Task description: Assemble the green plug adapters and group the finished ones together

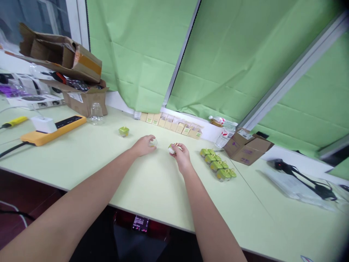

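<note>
My left hand is closed around a small clear cup on the pale table, mid-view. A short gap to its right, my right hand pinches a small white-and-green lid with a pale ring loop; the fingers hide part of it. Right of that hand stand rows of several small clear cups with green lids and ring loops. A single green-lidded cup sits apart, beyond my left hand.
Several small cardboard boxes line the table's back edge. At left lie an orange power strip, a clear jar and stacked cartons. Plastic bottles, an open carton and a black cable are at right.
</note>
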Motion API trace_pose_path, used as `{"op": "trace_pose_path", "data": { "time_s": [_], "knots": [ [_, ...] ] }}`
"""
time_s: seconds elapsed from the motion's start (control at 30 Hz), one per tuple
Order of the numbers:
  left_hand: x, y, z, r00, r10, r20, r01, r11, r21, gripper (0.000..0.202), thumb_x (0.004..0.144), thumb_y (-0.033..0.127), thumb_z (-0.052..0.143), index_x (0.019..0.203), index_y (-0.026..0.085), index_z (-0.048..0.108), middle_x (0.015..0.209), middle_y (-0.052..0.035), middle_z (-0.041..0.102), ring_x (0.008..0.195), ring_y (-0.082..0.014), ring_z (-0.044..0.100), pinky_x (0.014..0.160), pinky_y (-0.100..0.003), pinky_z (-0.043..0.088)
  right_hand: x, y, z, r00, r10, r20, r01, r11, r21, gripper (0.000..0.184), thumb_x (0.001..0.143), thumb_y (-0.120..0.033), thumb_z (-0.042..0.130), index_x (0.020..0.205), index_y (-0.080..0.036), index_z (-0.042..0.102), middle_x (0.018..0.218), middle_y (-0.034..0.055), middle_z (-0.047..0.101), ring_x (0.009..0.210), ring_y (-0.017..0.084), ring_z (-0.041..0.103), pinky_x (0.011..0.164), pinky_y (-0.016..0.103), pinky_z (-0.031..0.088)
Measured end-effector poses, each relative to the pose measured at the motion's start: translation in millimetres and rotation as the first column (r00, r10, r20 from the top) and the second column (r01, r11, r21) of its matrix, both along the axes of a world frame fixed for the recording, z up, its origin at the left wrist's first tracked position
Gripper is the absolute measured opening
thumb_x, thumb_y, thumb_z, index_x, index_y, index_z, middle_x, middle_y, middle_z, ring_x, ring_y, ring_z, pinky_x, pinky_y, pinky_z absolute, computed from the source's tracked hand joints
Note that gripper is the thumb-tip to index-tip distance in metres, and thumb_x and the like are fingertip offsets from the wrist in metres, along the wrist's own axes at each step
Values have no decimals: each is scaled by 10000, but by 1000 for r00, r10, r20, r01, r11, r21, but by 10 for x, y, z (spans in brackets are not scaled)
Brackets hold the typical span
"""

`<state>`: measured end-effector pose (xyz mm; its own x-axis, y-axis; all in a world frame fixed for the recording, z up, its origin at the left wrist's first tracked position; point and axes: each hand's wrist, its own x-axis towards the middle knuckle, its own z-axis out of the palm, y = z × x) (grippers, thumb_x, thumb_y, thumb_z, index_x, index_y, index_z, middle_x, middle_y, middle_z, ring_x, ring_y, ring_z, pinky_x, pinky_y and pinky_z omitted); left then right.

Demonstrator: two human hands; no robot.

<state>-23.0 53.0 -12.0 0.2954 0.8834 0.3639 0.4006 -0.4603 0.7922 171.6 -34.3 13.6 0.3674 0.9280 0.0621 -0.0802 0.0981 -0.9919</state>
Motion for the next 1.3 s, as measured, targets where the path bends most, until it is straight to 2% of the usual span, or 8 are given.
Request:
{"op": "trace_pose_path", "data": {
  "time_s": [0.07,0.2,0.3,0.43,0.6,0.8,1.0,1.3],
  "knots": [
    [56,-88,-5,994,-107,2,107,994,-30,598,619,378,772,1173,214,620,1048,-75,665,877,-212,600,817,-306,461,-10,1,10,999,36,34,-38,997,66,385,637,-426,776,885,-209,575,851,14,667,804,154,647,771,308,548],
    [198,-312,69,943,-332,6,332,943,-36,582,602,363,784,1133,211,600,972,-35,663,782,-175,584,717,-285,468,-32,-36,55,949,122,291,-196,950,241,362,675,-403,769,921,-203,594,935,35,674,836,161,642,822,317,529],
    [268,-404,101,933,-359,-4,359,933,-28,445,602,346,782,981,179,618,835,-18,635,725,-171,567,649,-280,454,-33,-59,61,882,161,442,-288,928,235,330,711,-372,748,952,-198,605,939,37,669,848,170,639,845,337,523],
    [281,-406,80,930,-366,39,368,928,-60,425,590,323,792,949,168,627,839,-26,651,746,-184,594,655,-286,466,3,-46,-1,800,162,578,-313,934,171,284,749,-362,705,975,-212,622,958,21,669,929,183,626,874,356,503],
    [268,-393,66,916,-385,112,395,914,-89,481,573,312,810,994,150,640,862,-42,678,767,-192,616,688,-294,484,68,-22,-65,781,249,573,-349,935,69,319,731,-364,716,994,-217,612,990,27,671,993,194,624,841,338,505],
    [281,-381,61,912,-394,112,404,911,-85,478,570,298,819,991,149,650,868,-45,688,777,-193,623,718,-303,491,103,-25,10,786,247,567,-350,933,79,291,749,-357,704,983,-205,621,980,39,679,957,186,636,850,333,504],
    [281,-378,40,873,-459,166,477,874,-95,480,613,256,782,1060,160,635,932,-55,694,839,-203,641,753,-307,500,128,-26,-36,711,309,632,-411,912,16,287,738,-324,703,1001,-222,650,1000,28,689,995,205,634,837,345,516],
    [281,-363,21,881,-455,131,467,880,-87,539,617,290,793,1112,184,609,936,-44,684,841,-196,641,763,-307,504,120,-24,-4,765,325,556,-388,922,-5,295,742,-376,705,978,-198,713,976,46,724,948,211,663,888,359,514]
  ]
}}
